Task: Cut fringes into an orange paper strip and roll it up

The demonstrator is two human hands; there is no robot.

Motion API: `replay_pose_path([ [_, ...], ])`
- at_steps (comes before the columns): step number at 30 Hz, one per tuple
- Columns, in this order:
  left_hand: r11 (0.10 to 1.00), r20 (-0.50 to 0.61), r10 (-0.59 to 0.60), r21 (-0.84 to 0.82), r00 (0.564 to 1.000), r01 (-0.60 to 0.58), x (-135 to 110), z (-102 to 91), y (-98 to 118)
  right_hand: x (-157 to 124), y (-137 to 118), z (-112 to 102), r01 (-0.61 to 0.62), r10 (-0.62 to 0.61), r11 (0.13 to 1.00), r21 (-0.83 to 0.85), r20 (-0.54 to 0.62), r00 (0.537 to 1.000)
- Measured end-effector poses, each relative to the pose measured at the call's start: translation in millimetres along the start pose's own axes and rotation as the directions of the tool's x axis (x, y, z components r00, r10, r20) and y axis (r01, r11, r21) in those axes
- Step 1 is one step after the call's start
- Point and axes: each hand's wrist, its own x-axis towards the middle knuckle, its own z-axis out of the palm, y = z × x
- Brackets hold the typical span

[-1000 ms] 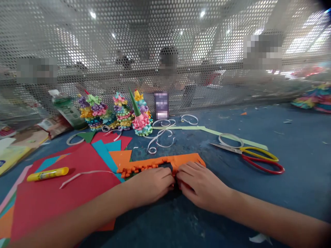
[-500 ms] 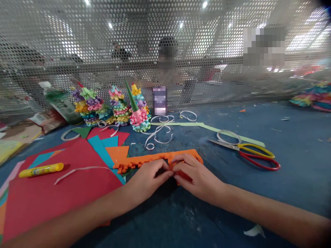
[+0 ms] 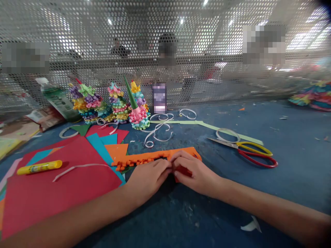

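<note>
An orange paper strip [image 3: 144,157] with a curled, fringed near edge lies across the blue table [image 3: 284,179]. My left hand [image 3: 148,179] and my right hand [image 3: 193,172] meet at the strip's right part, fingers bent and pinching its fringe. Both palms face down on the table. The fingertips hide the bit of paper that they work on.
Red sheets [image 3: 51,186] with teal and orange pieces lie at the left, a yellow glue stick [image 3: 38,167] on them. Scissors [image 3: 248,151] with yellow and red handles lie to the right. Paper cone trees [image 3: 121,105], white paper curls [image 3: 157,132] and a mesh screen [image 3: 181,51] stand behind.
Both hands have shifted slightly up and left along the orange strip, and my fingers have closed tighter on its fringe. The view has tipped a little downward.
</note>
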Motion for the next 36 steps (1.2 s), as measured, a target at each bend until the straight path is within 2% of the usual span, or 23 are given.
replay_pose_path([
  [3, 0.979, -0.002, 0.073, 0.189, 0.997, -0.072, -3.1, 2.0, -0.1, 0.1, -0.3, 0.5, 0.008, -0.008, 1.0, -0.004, 0.001, 1.0],
  [6, 0.968, -0.006, 0.088, 0.235, 0.996, -0.084, -3.3, 2.4, 0.6, -0.2, 0.4, 0.6, 0.013, -0.013, 1.0, -0.018, -0.007, 1.0],
  [19, 0.972, 0.014, 0.119, 0.204, 0.993, -0.12, 0.2, 6.2, -0.6, -1.7, 0.2, 0.4, 0.05, -0.05, 0.997, -0.058, -0.007, 0.999],
  [29, 0.975, 0.043, 0.083, 0.204, 0.996, -0.09, -0.2, 8.7, -2.6, -4.7, 1.5, 2.5, 0.065, -0.065, 0.986, -0.155, 0.005, 0.998],
  [36, 0.985, 0.021, 0.035, 0.17, 0.999, -0.038, 0.1, 0.8, 6.4, -4.2, 2.3, 2.3, 0.067, -0.07, 0.992, -0.104, -0.026, 0.997],
])
